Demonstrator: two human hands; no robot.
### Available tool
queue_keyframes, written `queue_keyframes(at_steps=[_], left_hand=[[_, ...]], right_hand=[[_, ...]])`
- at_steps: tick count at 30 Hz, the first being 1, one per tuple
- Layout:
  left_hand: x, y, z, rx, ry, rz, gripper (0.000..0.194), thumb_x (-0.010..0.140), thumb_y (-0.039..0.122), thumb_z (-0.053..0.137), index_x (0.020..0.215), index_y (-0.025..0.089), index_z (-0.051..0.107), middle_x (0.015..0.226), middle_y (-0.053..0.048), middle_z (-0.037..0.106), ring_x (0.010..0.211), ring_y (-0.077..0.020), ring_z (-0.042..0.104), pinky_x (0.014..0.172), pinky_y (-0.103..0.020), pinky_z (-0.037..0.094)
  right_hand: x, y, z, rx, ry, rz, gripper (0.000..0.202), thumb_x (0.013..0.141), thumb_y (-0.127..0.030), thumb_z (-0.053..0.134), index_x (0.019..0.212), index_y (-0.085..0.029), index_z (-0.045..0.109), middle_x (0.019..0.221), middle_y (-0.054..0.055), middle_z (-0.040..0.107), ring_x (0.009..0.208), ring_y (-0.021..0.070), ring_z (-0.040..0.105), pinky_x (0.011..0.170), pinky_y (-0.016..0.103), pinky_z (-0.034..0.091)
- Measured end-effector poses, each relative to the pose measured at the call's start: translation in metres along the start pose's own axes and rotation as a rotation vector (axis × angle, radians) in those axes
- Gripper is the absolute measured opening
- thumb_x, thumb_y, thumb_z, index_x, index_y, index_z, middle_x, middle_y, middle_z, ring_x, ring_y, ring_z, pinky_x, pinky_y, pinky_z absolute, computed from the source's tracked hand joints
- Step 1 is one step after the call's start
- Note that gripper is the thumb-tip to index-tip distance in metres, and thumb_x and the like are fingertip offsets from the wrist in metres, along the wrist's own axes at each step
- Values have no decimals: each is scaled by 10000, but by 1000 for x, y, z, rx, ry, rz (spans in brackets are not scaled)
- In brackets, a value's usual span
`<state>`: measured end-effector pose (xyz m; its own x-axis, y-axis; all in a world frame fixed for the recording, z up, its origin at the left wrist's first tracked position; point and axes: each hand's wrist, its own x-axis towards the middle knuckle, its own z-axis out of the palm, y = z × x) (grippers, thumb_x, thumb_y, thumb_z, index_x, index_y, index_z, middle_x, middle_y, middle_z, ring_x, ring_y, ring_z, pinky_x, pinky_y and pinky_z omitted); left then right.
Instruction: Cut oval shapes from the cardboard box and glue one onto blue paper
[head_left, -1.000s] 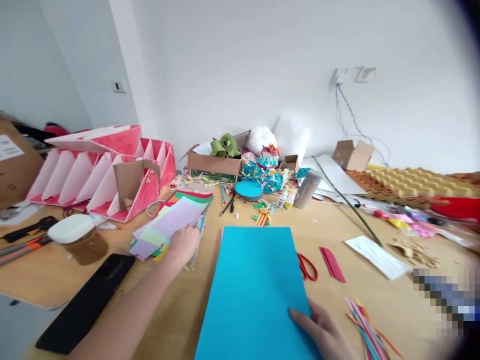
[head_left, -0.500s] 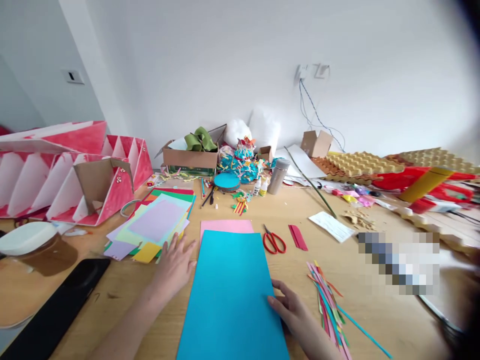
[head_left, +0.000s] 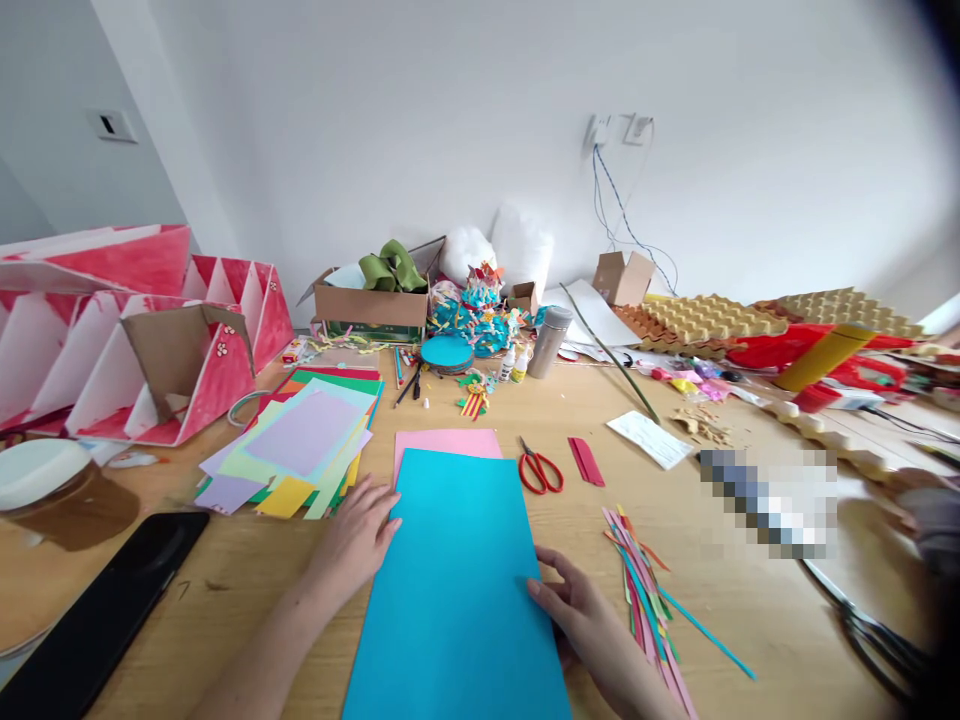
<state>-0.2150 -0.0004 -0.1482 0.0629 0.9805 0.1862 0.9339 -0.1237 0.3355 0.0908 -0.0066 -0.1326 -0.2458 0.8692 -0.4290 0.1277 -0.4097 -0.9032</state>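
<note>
A large blue sheet (head_left: pixel 457 590) lies in front of me and overlaps a pink sheet (head_left: pixel 448 441). My right hand (head_left: pixel 574 605) pinches the blue sheet's right edge, thumb on top and fingers beneath. At the upper left edge, my left hand (head_left: pixel 360 530) rests with its fingers a little apart, fingertips touching the sheet. Red-handled scissors (head_left: pixel 540 470) and a folded red paper piece (head_left: pixel 586 461) lie to the right of the sheets. Thin coloured paper strips (head_left: pixel 645 590) are bunched beyond my right hand.
Coloured papers (head_left: pixel 300 430) are piled at left, near a black case (head_left: pixel 112 610) and a lidded jar (head_left: pixel 67 495). Behind stand a grey bottle (head_left: pixel 550 343), small glue bottles (head_left: pixel 519 365) and a cardboard box (head_left: pixel 371 305). Egg trays (head_left: pixel 712 325) lie at back right.
My left hand has moved right, from beside the paper pile onto the blue sheet's edge. My right hand keeps its hold. The whole view has shifted slightly.
</note>
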Motion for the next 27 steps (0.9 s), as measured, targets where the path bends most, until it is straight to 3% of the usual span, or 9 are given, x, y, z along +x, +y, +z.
queue_keyframes(at_steps=[5, 8, 12, 14, 16, 19, 23, 25, 27], left_hand=[[-1, 2, 0, 45, -19, 22, 353, 901, 233, 481, 1202, 170, 654, 1320, -104, 604, 1323, -295, 442, 1115, -467, 362], [-1, 2, 0, 4, 26, 13, 365, 917, 260, 449, 1220, 185, 637, 1337, -95, 593, 1331, -287, 433, 1112, -463, 366], [1, -1, 0, -175, 183, -46, 457, 941, 393, 404, 1336, 191, 516, 1394, -111, 543, 1330, -264, 440, 1106, -451, 367], [3, -1, -4, -350, 185, -129, 538, 928, 477, 407, 1362, 165, 472, 1380, -143, 549, 1306, -270, 473, 1093, -454, 380], [3, 0, -13, -603, 102, -234, 624, 915, 536, 403, 1403, 146, 404, 1335, -166, 584, 1257, -271, 529, 1064, -448, 414], [-1, 4, -34, -968, -118, -348, 756, 906, 565, 421, 1509, 189, 160, 1338, -163, 587, 1187, -256, 593, 978, -420, 492], [-12, -3, -54, -1149, -302, -353, 983, 830, 532, 591, 1508, 347, -96, 1534, -137, 363, 1161, -266, 611, 895, -406, 540], [-14, -15, -58, -1197, -339, -336, 1021, 776, 505, 664, 1517, 352, -22, 1523, -124, 386, 1156, -279, 613, 908, -419, 533], [-8, -28, -62, -1211, -426, -274, 910, 751, 467, 686, 1505, 311, 201, 1446, -105, 499, 1171, -291, 602, 939, -426, 513]], right_hand=[[-1, 4, 2, 7, 14, -27, 769, 675, -607, 703, 1264, -179, 458, 541, -81, 557, 392, 104, 467, 364, 196, 303], [-3, 5, 2, 155, -4, -70, 759, 686, -569, 726, 1285, -187, 457, 592, -55, 616, 463, 132, 538, 441, 225, 363], [-8, -1, 1, 367, 1, -80, 787, 675, -484, 789, 1305, -185, 423, 730, 1, 703, 633, 179, 630, 624, 289, 463], [-10, -4, 2, 410, 17, -73, 794, 668, -471, 805, 1303, -190, 419, 747, 4, 705, 634, 177, 628, 635, 291, 464], [-11, -5, 4, 409, 36, -89, 790, 674, -491, 799, 1305, -205, 420, 719, -12, 686, 596, 165, 607, 589, 272, 446], [-14, 1, 14, 409, 63, -147, 759, 715, -518, 767, 1308, -227, 393, 608, -57, 611, 538, 145, 565, 529, 240, 407], [-17, 25, 38, 523, 78, -212, 720, 724, -561, 744, 1253, -256, 363, 580, -65, 594, 545, 168, 590, 542, 261, 441], [-19, 39, 53, 541, 66, -192, 733, 666, -629, 748, 1199, -266, 399, 614, -34, 632, 606, 222, 647, 556, 300, 485], [-22, 49, 64, 512, -1, -164, 744, 608, -681, 751, 1150, -262, 462, 698, 16, 679, 708, 275, 693, 605, 348, 532]])
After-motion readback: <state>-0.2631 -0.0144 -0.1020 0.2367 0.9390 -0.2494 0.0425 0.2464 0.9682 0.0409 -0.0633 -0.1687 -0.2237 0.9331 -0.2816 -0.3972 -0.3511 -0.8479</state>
